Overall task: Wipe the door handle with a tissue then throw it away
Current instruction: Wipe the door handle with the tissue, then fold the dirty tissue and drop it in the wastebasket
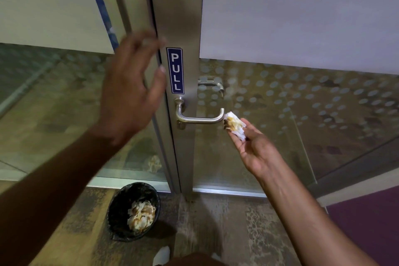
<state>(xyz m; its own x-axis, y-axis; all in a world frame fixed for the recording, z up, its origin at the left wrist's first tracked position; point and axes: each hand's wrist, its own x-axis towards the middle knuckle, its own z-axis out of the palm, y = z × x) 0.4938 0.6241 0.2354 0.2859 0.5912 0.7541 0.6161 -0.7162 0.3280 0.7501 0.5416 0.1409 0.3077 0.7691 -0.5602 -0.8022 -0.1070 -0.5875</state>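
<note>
A brushed steel lever door handle (198, 117) sticks out from the metal door frame below a blue PULL sticker (175, 70). My right hand (253, 147) holds a crumpled white tissue (235, 125) with brown stains, palm up, right at the handle's free end. My left hand (133, 84) is raised with fingers spread, by the door's edge to the left of the sticker, holding nothing. A black bin (133, 210) on the floor below holds several stained tissues.
The glass door (302, 114) has a frosted upper panel and a dotted pattern. A second handle (212, 85) shows through the glass on the far side. A purple mat (371, 229) lies at the lower right. The floor is patterned wood-look carpet.
</note>
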